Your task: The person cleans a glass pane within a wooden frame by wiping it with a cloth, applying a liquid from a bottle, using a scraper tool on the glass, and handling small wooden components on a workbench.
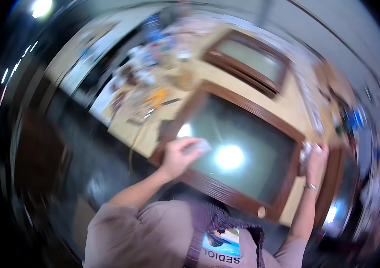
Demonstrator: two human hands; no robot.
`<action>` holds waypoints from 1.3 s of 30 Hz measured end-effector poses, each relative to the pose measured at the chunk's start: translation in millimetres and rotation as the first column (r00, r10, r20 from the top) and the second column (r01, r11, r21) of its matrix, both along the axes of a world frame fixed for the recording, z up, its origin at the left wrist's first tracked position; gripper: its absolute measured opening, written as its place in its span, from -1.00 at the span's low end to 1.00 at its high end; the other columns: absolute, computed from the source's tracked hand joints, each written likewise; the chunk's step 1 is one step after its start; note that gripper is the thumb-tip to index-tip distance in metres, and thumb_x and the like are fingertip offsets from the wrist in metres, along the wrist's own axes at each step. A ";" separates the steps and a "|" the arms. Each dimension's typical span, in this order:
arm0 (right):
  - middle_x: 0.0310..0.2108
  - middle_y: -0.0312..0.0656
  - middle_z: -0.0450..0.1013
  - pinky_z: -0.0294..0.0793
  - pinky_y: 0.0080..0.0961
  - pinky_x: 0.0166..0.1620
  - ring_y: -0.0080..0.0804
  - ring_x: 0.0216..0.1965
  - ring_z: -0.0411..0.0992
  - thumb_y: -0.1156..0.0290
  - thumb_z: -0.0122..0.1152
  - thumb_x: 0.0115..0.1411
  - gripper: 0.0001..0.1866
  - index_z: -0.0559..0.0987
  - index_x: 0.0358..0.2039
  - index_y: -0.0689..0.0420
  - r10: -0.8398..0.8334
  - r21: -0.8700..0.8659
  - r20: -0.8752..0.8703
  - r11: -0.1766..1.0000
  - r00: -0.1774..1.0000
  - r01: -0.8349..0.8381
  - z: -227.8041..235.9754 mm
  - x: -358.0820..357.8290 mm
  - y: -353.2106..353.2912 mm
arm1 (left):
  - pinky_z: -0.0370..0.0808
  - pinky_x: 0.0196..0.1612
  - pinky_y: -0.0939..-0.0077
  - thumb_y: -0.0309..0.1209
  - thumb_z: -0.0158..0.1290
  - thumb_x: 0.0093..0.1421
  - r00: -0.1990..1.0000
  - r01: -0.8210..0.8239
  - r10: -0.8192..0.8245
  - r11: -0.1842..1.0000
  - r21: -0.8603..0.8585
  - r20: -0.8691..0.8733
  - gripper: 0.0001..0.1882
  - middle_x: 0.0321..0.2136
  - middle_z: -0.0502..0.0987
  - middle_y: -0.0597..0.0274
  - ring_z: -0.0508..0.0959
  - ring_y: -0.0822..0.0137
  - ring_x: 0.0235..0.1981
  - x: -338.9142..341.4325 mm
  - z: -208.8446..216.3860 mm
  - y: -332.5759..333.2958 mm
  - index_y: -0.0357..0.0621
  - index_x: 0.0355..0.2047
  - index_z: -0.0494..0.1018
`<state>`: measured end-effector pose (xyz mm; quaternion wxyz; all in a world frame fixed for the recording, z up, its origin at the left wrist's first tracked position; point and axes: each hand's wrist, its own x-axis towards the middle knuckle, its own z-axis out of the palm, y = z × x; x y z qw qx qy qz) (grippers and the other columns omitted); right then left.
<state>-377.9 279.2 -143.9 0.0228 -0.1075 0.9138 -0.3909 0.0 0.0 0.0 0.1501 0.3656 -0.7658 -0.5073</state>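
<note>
A large brown wooden frame with a glass pane lies tilted across the pale worktable in front of me. Over its left side, my left hand pinches a small whitish pad above the edge of the glass; contact with the glass is not clear. At the frame's right edge, my right hand is closed on a crumpled white cloth. Both hands are somewhat blurred. A bright lamp reflection shows in the pane, and a round light disc sits on the frame's near right corner.
Beyond lies a smaller brown framed glass panel. Bottles, a jar and an orange-handled tool crowd the table's left part. Another brown frame stands at the right. Brown paper and a blue item are at the far right.
</note>
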 end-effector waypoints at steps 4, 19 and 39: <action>-0.33 -0.11 0.48 0.45 -0.36 -0.19 -0.33 -0.32 0.42 0.34 0.11 0.24 -0.71 0.49 -0.14 0.29 0.200 -0.250 0.237 0.958 0.951 -0.139 -20.6 -86.7 -88.6 | 0.53 -0.22 0.36 -0.35 0.27 0.08 0.957 -0.105 0.013 0.947 -0.305 -0.289 -0.70 -0.33 0.63 0.08 0.62 0.22 -0.34 -86.3 -51.6 -64.4 -0.23 -0.21 0.58; -0.37 -0.13 0.46 0.45 -0.34 -0.24 -0.32 -0.36 0.40 0.33 0.05 0.28 -0.74 0.49 -0.20 0.29 0.591 -0.042 0.126 0.805 0.796 -0.591 -31.2 -84.3 -275.5 | 0.51 -0.25 0.25 -0.34 0.25 -0.05 0.860 -0.214 0.117 0.966 -0.143 -0.496 -0.75 -0.42 0.61 0.01 0.62 0.06 -0.33 -143.2 -98.3 -72.4 -0.26 -0.40 0.58; -0.44 -0.15 0.45 0.45 -0.33 -0.31 -0.31 -0.42 0.38 0.31 -0.03 0.34 -0.73 0.49 -0.28 0.29 0.604 -0.018 0.131 0.794 0.786 -0.607 -36.1 -99.9 -277.0 | 0.53 -0.26 0.25 -0.32 0.23 -0.06 0.844 -0.258 0.115 0.944 -0.208 -0.525 -0.73 -0.44 0.62 -0.04 0.63 0.03 -0.37 -158.1 -110.4 -80.9 -0.30 -0.42 0.59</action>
